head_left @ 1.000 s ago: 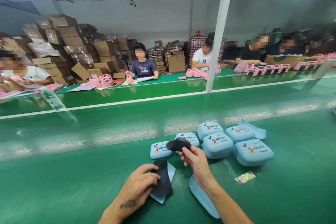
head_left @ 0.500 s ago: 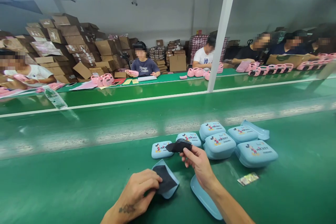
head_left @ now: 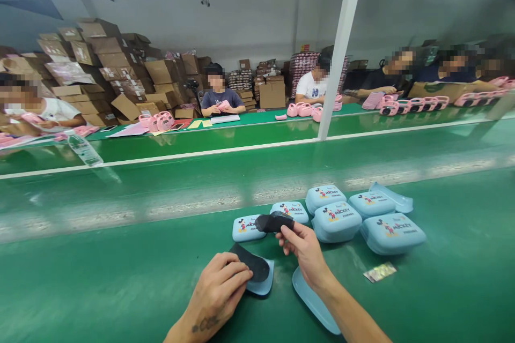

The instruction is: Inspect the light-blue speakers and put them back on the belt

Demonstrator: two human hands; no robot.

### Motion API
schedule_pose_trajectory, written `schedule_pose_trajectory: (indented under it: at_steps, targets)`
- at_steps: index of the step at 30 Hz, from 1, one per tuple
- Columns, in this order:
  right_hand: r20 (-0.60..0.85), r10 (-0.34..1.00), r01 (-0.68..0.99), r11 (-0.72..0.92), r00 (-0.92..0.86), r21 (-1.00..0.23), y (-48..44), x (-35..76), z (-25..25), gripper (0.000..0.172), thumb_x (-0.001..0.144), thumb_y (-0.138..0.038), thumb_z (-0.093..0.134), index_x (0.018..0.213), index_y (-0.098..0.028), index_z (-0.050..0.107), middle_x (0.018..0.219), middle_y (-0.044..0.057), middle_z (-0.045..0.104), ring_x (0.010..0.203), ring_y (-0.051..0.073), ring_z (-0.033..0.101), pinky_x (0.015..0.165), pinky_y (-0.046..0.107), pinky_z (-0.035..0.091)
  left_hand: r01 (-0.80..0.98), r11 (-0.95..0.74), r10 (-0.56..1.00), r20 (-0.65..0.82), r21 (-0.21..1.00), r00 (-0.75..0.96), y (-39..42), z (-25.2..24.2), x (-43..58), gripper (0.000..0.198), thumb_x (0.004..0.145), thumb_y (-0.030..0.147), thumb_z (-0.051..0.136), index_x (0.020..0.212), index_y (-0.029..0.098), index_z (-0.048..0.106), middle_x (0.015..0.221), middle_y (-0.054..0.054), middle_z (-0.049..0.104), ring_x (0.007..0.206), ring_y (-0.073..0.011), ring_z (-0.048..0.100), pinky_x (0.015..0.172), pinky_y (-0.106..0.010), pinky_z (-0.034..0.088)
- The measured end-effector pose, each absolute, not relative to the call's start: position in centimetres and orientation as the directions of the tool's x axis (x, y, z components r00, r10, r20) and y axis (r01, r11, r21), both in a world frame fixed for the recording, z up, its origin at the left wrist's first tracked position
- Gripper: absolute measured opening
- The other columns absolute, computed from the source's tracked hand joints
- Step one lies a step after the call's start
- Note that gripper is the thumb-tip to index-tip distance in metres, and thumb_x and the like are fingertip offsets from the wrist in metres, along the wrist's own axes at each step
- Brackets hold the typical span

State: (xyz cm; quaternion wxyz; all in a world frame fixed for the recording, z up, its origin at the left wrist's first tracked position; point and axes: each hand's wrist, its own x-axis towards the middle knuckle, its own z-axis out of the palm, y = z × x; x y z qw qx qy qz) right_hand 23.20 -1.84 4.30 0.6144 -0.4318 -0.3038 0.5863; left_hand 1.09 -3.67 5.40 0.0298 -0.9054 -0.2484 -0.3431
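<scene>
My left hand point(head_left: 220, 286) pinches a dark, rounded flat piece point(head_left: 253, 263) that lies over a light blue lid point(head_left: 262, 285) on the green table. Raised to its right, my right hand point(head_left: 301, 249) grips a black flexible piece point(head_left: 274, 222) between thumb and fingers. Beneath the right wrist is another blue lid point(head_left: 316, 303), lying on the table. Just beyond my hands stand several blue cases printed with a cartoon mouse, such as the one at the middle point(head_left: 337, 222).
A small shiny packet point(head_left: 380, 273) lies at the right. A white post point(head_left: 341, 48) rises beyond the cases. Across the green belt, several people handle pink items point(head_left: 161, 121). A clear bottle point(head_left: 85, 150) lies at the left.
The dark piece at my left hand has turned over the blue lid, and the lid sits flatter. My left hand has shifted slightly right. My right hand has hardly moved.
</scene>
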Motion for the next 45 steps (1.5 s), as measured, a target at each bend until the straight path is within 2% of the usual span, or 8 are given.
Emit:
schedule_pose_trajectory:
  at_steps: [12, 19, 22, 28, 33, 37, 41, 45]
  targets:
    - [-0.139, 0.982, -0.454, -0.067, 0.127, -0.889, -1.8, 23.1, 4.2, 0.052, 0.055, -0.059, 0.089, 0.077, -0.013, 0.077, 0.064, 0.005, 0.069, 0.055, 0.013, 0.055, 0.044, 0.021, 0.040, 0.432, -0.888, 0.434, 0.596, 0.157, 0.676, -4.1, 4.8, 1.8, 0.017, 0.098, 0.013, 0.052, 0.097, 0.019, 0.068, 0.084, -0.002, 0.078, 0.076, -0.0184, 0.068, 0.067, -0.030, 0.057]
    - [-0.134, 0.983, -0.445, -0.066, 0.122, -0.893, -1.9, 23.0, 4.3, 0.050, 0.057, -0.058, 0.088, 0.078, -0.013, 0.077, 0.064, 0.006, 0.069, 0.056, 0.014, 0.055, 0.045, 0.022, 0.040, 0.525, -0.796, 0.597, 0.537, 0.301, 0.596, -4.4, 4.4, 1.6, 0.017, 0.096, 0.014, 0.051, 0.098, 0.022, 0.066, 0.083, -0.002, 0.077, 0.068, -0.0158, 0.072, 0.063, -0.026, 0.056]
    - [-0.133, 0.984, -0.442, -0.067, 0.121, -0.894, -1.9, 23.0, 4.4, 0.050, 0.057, -0.058, 0.088, 0.078, -0.014, 0.077, 0.064, 0.006, 0.069, 0.056, 0.014, 0.055, 0.045, 0.022, 0.040, 0.541, -0.778, 0.622, 0.520, 0.321, 0.586, -4.5, 4.3, 1.4, 0.017, 0.096, 0.014, 0.050, 0.097, 0.022, 0.065, 0.081, -0.001, 0.077, 0.066, -0.0156, 0.071, 0.061, -0.026, 0.055]
    - [-0.131, 0.984, -0.439, -0.068, 0.117, -0.896, -1.9, 23.0, 4.6, 0.051, 0.056, -0.059, 0.088, 0.076, -0.013, 0.077, 0.064, 0.006, 0.069, 0.056, 0.013, 0.054, 0.045, 0.021, 0.040, 0.532, -0.799, 0.601, 0.372, 0.280, 0.707, -4.5, 5.0, 1.4, 0.010, 0.094, 0.023, 0.059, 0.095, 0.021, 0.069, 0.088, -0.003, 0.075, 0.079, -0.0220, 0.069, 0.069, -0.034, 0.060]
    - [-0.134, 0.983, -0.437, -0.068, 0.122, -0.897, -1.9, 23.0, 4.6, 0.051, 0.056, -0.058, 0.088, 0.076, -0.013, 0.076, 0.064, 0.006, 0.070, 0.056, 0.014, 0.055, 0.045, 0.022, 0.039, 0.526, -0.829, 0.558, 0.316, 0.189, 0.767, -4.5, 5.3, 1.2, 0.038, 0.087, 0.034, 0.073, 0.123, 0.021, 0.066, 0.111, -0.009, 0.075, 0.107, -0.0305, 0.064, 0.088, -0.047, 0.061]
    - [-0.132, 0.984, -0.433, -0.066, 0.123, -0.899, -2.0, 23.0, 4.5, 0.050, 0.057, -0.058, 0.087, 0.073, -0.013, 0.076, 0.064, 0.007, 0.070, 0.056, 0.013, 0.055, 0.045, 0.022, 0.040, 0.510, -0.847, 0.532, 0.264, 0.151, 0.805, -4.4, 5.8, 1.2, 0.033, 0.090, 0.038, 0.070, 0.118, 0.022, 0.070, 0.120, -0.008, 0.073, 0.123, -0.0340, 0.058, 0.097, -0.054, 0.057]
    - [-0.128, 0.984, -0.432, -0.062, 0.123, -0.900, -2.0, 23.0, 4.5, 0.049, 0.057, -0.058, 0.087, 0.074, -0.013, 0.077, 0.064, 0.007, 0.070, 0.055, 0.014, 0.055, 0.045, 0.022, 0.039, 0.520, -0.841, 0.542, 0.247, 0.153, 0.803, -4.3, 5.8, 1.2, 0.038, 0.087, 0.044, 0.072, 0.118, 0.022, 0.071, 0.118, -0.009, 0.074, 0.125, -0.0361, 0.058, 0.099, -0.057, 0.056]
    - [-0.125, 0.984, -0.433, -0.060, 0.124, -0.900, -1.9, 23.0, 4.6, 0.049, 0.057, -0.058, 0.087, 0.075, -0.013, 0.077, 0.064, 0.007, 0.070, 0.055, 0.014, 0.055, 0.045, 0.022, 0.039, 0.523, -0.834, 0.551, 0.282, 0.174, 0.785, -4.2, 5.3, 0.9, 0.043, 0.083, 0.041, 0.077, 0.121, 0.022, 0.070, 0.117, -0.010, 0.074, 0.122, -0.0359, 0.059, 0.100, -0.058, 0.056]
